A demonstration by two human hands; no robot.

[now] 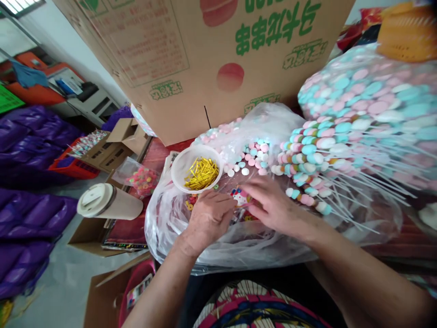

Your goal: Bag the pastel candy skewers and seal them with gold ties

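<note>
My left hand (212, 213) is closed, knuckles up, just below a white bowl (177, 175) of gold twist ties (202, 174). Its fingertips meet something small that I cannot make out. Facing it, my right hand (271, 202) has bent fingers, the thumb and a finger closing near the same spot. Between the hands lies a small white printed piece (240, 196) with red and blue on it, partly covered by fingers. Loose pink, blue and white marshmallow discs (254, 155) lie beyond. Marshmallow skewers (314, 157) on white sticks are piled to the right.
A clear plastic sheet (170, 237) covers the table under my hands. A large cardboard box (191, 91) stands behind. At right bulges a bag of marshmallows (368, 91) beneath a yellow basket (406, 34). Leftward are a lidded cup (119, 202) and a bag of colourful rings (141, 180).
</note>
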